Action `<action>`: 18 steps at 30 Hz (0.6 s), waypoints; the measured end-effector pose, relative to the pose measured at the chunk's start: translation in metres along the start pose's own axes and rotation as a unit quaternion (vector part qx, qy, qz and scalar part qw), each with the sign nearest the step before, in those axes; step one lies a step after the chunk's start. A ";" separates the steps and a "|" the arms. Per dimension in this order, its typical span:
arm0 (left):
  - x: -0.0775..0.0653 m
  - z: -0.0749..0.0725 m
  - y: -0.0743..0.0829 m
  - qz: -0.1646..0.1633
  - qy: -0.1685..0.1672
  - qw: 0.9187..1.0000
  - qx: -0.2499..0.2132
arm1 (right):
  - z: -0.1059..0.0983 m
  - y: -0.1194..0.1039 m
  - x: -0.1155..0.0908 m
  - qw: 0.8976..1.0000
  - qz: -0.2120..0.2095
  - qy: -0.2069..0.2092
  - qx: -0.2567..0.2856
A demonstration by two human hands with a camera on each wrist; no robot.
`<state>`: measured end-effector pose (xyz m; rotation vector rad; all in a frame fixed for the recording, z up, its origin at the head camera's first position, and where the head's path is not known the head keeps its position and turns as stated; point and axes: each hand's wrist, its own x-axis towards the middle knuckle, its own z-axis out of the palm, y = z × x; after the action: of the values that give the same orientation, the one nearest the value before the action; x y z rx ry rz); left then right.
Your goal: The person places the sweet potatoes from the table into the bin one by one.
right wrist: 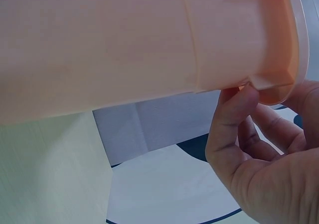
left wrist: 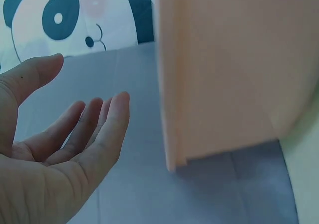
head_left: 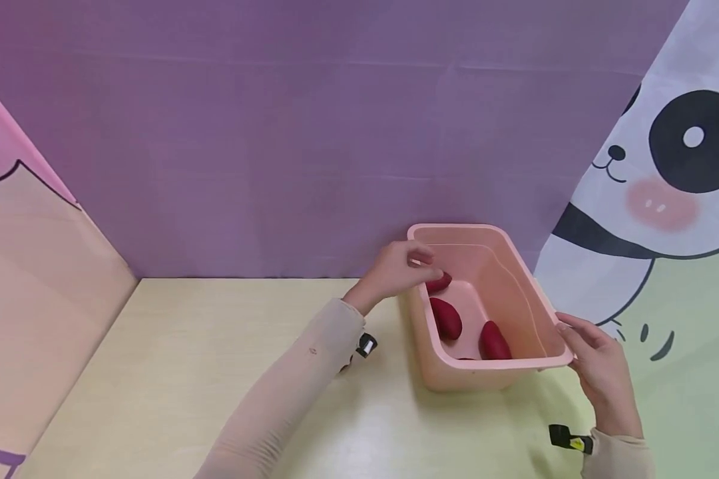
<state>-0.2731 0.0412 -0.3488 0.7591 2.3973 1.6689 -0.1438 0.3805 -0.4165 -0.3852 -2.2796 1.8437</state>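
Note:
A pink plastic tub [head_left: 485, 379] stands at the right of the table with its near right corner turned toward me. Inside lie several dark red, smooth, rounded long pieces [head_left: 446, 319] that look like sweet potatoes; the near wall partly hides one. Above the tub's left rim is my left hand [head_left: 398, 269], its fingers loosely bent. The left wrist view shows nothing between that hand's thumb and fingers [left wrist: 118, 109]. My right hand [head_left: 605, 372] pinches the tub's right rim near the corner. In the right wrist view its fingers [right wrist: 224, 134] curl under the lip.
The pale wooden table [head_left: 216, 366] extends to the left of the tub. A purple backdrop [head_left: 275, 133] rises behind the table's far edge. A printed panda panel [head_left: 689, 219] stands close on the right, and a pink and peach panel [head_left: 30, 286] on the left.

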 end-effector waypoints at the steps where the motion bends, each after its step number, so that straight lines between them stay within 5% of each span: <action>1: -0.006 -0.005 -0.004 -0.004 0.001 1.000 0.001 | 0.000 0.000 0.000 1.000 0.001 -0.001 0.002; 10: -0.070 -0.037 -0.050 -0.086 0.077 0.993 0.005 | 0.002 0.000 0.000 1.000 -0.009 0.004 0.024; 18: -0.125 -0.042 -0.099 -0.155 0.138 0.978 0.006 | 0.003 0.002 -0.002 0.998 -0.017 0.000 0.057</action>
<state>-0.2130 -0.0791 -0.4449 0.1453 2.5392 1.7213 -0.1430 0.3780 -0.4190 -0.3251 -2.1547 1.9458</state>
